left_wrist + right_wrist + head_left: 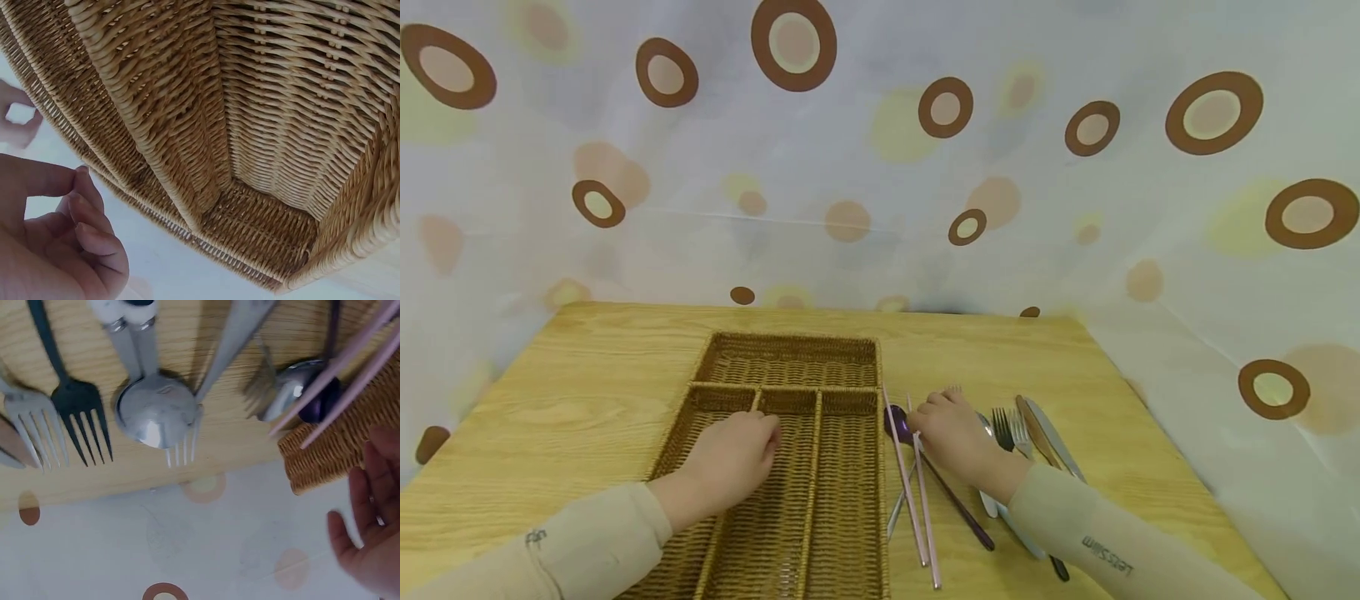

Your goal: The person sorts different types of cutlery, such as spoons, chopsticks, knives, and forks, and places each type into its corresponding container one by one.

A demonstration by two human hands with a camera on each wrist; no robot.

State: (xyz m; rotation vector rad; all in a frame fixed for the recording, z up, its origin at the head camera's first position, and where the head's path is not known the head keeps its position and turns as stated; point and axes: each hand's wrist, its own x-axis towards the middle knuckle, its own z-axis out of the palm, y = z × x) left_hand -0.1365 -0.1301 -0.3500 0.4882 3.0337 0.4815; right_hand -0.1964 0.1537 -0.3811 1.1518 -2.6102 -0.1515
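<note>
My left hand point(730, 454) hangs over the wicker cutlery tray point(883, 467), its fingers loosely curled and empty. In the left wrist view the thumb of that left hand point(69, 231) meets a fingertip. Over the left part of the cutlery is my right hand point(951, 437), close above two pink chopsticks point(927, 517), part of one hidden beneath it. In the right wrist view the fingers of that right hand point(375, 531) are relaxed and spread, with nothing between them. A purple spoon point(955, 500) lies beside the chopsticks, its bowl next to the tray's right side.
Right of my right hand lie a black fork point(1002, 427), a silver fork point(1019, 429) and knives point(1052, 433). Spoons with white handles point(156, 412) overlap another fork point(181, 450). A patterned curtain point(850, 167) stands behind the wooden table point(587, 375).
</note>
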